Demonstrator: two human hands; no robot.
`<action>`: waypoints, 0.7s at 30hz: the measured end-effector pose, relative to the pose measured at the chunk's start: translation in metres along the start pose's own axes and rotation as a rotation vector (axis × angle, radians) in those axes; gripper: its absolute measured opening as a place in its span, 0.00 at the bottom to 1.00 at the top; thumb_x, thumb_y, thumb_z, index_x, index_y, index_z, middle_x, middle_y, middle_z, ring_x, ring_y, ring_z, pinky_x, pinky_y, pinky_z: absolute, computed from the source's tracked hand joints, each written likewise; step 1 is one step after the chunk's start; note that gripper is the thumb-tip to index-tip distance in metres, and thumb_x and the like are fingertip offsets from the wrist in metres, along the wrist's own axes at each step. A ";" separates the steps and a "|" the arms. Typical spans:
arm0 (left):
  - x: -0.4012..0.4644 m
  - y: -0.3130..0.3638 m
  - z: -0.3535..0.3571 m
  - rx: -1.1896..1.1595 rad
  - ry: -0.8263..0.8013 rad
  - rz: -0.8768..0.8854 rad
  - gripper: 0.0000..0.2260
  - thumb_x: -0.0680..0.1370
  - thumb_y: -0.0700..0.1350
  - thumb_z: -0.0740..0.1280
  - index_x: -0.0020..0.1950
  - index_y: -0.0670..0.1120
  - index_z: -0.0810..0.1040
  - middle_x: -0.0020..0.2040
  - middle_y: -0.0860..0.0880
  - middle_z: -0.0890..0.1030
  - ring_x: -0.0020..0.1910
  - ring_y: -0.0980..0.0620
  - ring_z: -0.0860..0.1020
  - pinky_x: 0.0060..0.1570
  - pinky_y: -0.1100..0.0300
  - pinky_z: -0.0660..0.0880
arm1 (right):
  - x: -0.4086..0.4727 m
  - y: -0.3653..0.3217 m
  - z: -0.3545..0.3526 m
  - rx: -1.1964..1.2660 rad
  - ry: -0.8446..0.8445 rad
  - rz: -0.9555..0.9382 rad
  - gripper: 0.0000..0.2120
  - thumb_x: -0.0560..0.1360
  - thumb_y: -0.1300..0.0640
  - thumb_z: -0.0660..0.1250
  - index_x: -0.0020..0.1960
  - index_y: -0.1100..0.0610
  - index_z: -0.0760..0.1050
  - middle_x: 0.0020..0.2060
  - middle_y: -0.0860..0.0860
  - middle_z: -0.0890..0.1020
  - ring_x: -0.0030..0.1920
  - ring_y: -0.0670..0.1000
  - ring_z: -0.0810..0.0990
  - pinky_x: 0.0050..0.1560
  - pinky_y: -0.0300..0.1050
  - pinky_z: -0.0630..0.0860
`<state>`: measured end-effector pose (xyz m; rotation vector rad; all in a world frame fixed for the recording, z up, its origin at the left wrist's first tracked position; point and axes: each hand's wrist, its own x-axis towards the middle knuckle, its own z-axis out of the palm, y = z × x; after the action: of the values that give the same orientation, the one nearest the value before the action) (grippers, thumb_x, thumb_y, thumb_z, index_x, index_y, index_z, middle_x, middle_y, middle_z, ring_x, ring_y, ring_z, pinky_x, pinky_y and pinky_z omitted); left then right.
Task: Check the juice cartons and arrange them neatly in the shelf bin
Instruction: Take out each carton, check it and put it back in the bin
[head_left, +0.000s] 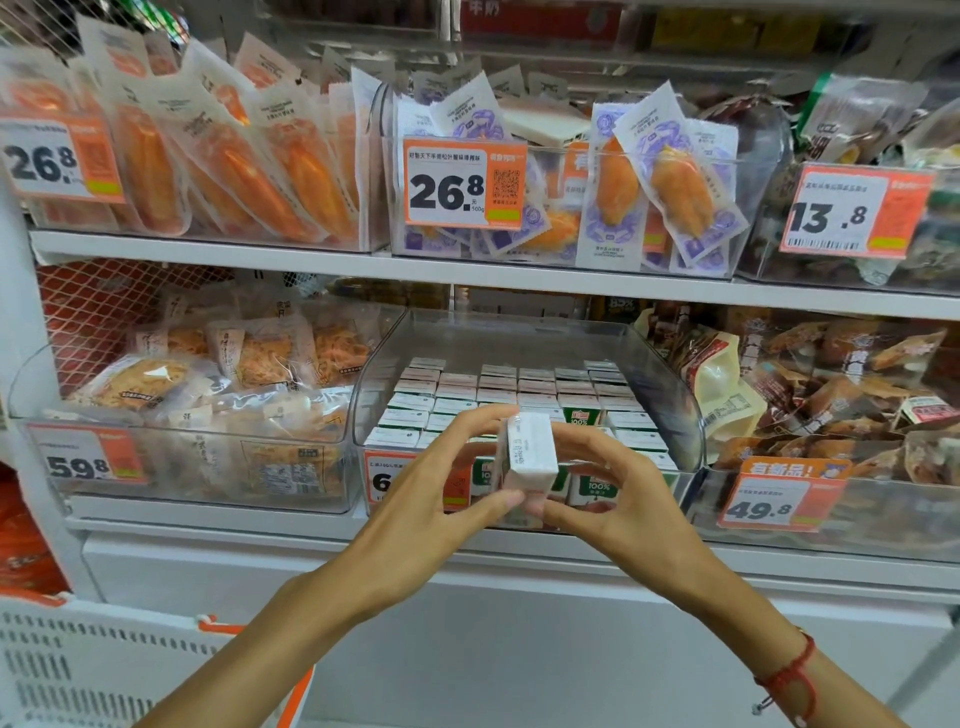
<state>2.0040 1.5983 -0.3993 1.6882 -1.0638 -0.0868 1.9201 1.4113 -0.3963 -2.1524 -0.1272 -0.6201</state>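
I've got one juice carton (527, 460) up in front of me, lifted clear of the rest, its white end panel turned toward the camera with a line of small print running along it that I can't read. Left hand (441, 483) pinches it from the left side, thumb under the bottom corner and fingertips curled over the top edge. Right hand (618, 491) pinches it from the right, thumb meeting the lower corner, fingers spread around the far side. So both hands are clamped on the same carton, thumbs almost touching beneath it.

Just beyond the hands sits the clear shelf bin (670, 395), and inside it the other juice cartons (498, 389) stand upright in tight rows, white tops up, green sides with "100%" showing at the front row right behind the held carton. An orange price tag (379, 480) on the bin front is partly hidden by my left hand.

To the left of my left hand, a clear bin of bagged snacks (218, 374) carries a 59.8 tag. To the right of my right hand, brown snack packs (831, 374) sit above a 49.8 tag. Above the hands, the upper shelf holds orange-filled packets (234, 150) marked 26.8. A red string bracelet (789, 675) circles my right wrist.
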 end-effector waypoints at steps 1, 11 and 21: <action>0.000 0.001 0.000 -0.048 0.003 -0.012 0.23 0.75 0.54 0.68 0.65 0.72 0.65 0.66 0.70 0.71 0.66 0.66 0.71 0.60 0.65 0.71 | 0.000 0.000 0.000 0.020 -0.008 0.024 0.28 0.66 0.43 0.74 0.64 0.34 0.70 0.56 0.28 0.78 0.59 0.33 0.75 0.50 0.30 0.76; 0.009 -0.005 -0.008 -0.696 0.167 -0.499 0.17 0.78 0.51 0.66 0.67 0.55 0.73 0.52 0.47 0.85 0.51 0.48 0.84 0.46 0.58 0.82 | 0.001 -0.004 0.009 0.148 -0.101 0.009 0.15 0.75 0.53 0.70 0.62 0.44 0.80 0.56 0.39 0.83 0.57 0.43 0.81 0.50 0.41 0.81; 0.008 -0.011 -0.006 -0.740 -0.114 -0.850 0.32 0.65 0.65 0.71 0.63 0.50 0.77 0.53 0.42 0.85 0.51 0.45 0.84 0.41 0.55 0.82 | 0.010 -0.016 0.014 0.358 0.141 0.267 0.08 0.73 0.51 0.71 0.40 0.52 0.86 0.37 0.48 0.86 0.38 0.42 0.83 0.35 0.32 0.76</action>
<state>2.0185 1.5976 -0.4027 1.3270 -0.2444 -1.0018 1.9296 1.4307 -0.3868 -1.7370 0.1172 -0.5443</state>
